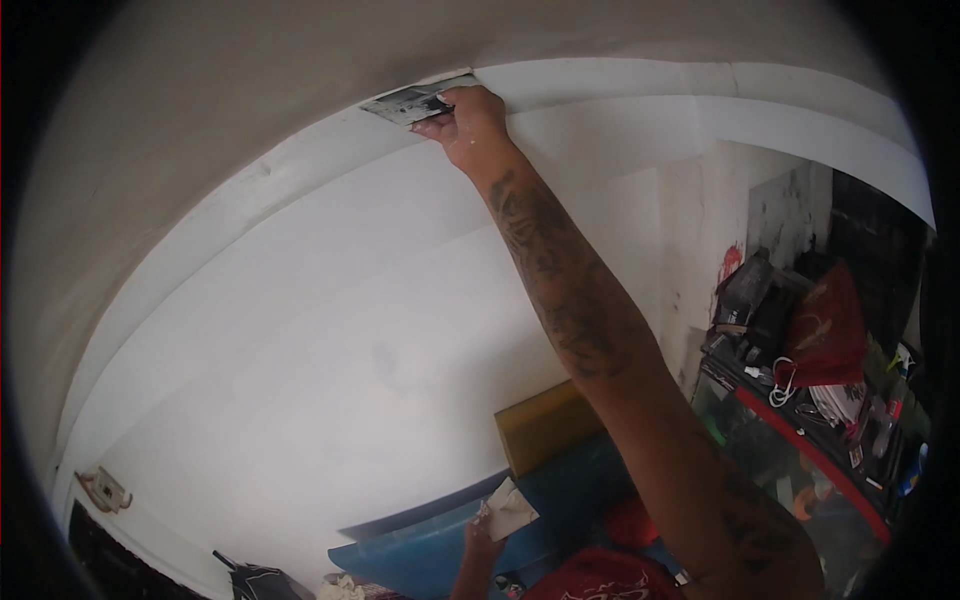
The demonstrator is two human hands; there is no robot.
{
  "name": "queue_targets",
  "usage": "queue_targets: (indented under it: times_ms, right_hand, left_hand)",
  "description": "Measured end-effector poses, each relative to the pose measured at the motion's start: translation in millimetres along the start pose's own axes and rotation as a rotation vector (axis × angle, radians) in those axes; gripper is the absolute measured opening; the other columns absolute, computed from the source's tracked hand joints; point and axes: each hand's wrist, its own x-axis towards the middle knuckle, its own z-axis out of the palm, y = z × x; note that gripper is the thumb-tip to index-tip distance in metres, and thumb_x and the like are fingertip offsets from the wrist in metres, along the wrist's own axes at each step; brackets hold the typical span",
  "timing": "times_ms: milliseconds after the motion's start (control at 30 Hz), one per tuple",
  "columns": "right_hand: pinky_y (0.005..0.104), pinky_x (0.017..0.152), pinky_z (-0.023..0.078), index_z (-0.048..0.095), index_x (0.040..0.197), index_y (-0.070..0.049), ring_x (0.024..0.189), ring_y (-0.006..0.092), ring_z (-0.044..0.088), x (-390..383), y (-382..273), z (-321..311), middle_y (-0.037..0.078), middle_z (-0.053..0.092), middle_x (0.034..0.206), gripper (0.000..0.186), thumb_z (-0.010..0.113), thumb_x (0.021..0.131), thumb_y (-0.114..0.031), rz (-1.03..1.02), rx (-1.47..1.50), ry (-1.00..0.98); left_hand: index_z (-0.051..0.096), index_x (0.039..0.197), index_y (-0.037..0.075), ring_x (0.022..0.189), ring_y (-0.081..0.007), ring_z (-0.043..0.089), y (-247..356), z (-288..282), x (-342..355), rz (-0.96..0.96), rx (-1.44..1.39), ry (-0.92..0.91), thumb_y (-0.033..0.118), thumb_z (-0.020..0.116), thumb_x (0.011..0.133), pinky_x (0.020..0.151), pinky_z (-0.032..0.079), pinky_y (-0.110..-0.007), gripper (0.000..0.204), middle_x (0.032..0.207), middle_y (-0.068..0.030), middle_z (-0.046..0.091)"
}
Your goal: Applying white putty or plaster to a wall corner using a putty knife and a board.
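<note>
Stretched up to the top of the wall, my right hand (pixel 472 125) is closed around a flat trowel (pixel 408 102) with a wide, smeared metal blade. The blade lies against the white moulding (pixel 270 178) where wall and ceiling meet. White specks dot the fingers. Low in the view, my left hand (pixel 482 543) grips a pale, flat, four-cornered piece (pixel 511 508) by its edge; what kind of thing it is cannot be made out.
Below stand a blue curved panel (pixel 420 552) and a yellow-brown board (pixel 545 428). At right, a glass case with a red edge (pixel 815 455) bears a red bag (pixel 828 325), boxes and clutter. A wall fitting (pixel 105 490) sits at lower left, near a dark folded umbrella (pixel 262 580).
</note>
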Motion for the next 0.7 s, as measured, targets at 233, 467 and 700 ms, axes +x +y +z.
queue_targets:
  times_ms: [233, 467, 700]
  right_hand:
    - [0.0467, 0.077, 0.042, 0.031, 0.097, 0.013, 0.09, 0.0361, 0.043, 3, -10, -1, 0.025, 0.038, 0.097, 0.026, 0.034, 0.074, 0.001, -0.046, -0.047, -0.256]
    - [0.0427, 0.082, 0.04, 0.03, 0.094, 0.017, 0.091, 0.0377, 0.042, 2, -17, -5, 0.028, 0.038, 0.096, 0.027, 0.036, 0.072, 0.002, -0.018, -0.068, -0.269]
    - [0.0395, 0.08, 0.041, 0.031, 0.092, 0.018, 0.088, 0.0367, 0.044, -15, -29, 4, 0.028, 0.04, 0.094, 0.025, 0.036, 0.073, 0.002, -0.008, -0.009, -0.219]
  left_hand:
    - [0.051, 0.082, -0.002, 0.077, -0.0366, 0.051, -29, 19, -22, 0.028, -0.114, 0.113, 0.015, 0.062, 0.056, 0.068, 0.043, -0.038, 0.033, 0.08, -0.0208, 0.054]
    - [0.052, 0.086, -0.002, 0.074, -0.0306, 0.055, -17, 6, -44, -0.117, -0.101, 0.055, 0.02, 0.062, 0.063, 0.063, 0.045, -0.032, 0.033, 0.081, -0.0184, 0.056]
    - [0.051, 0.089, -0.003, 0.076, -0.031, 0.055, 7, -8, -44, -0.467, -0.756, 0.083, 0.019, 0.063, 0.062, 0.064, 0.044, -0.032, 0.037, 0.082, -0.0186, 0.056]
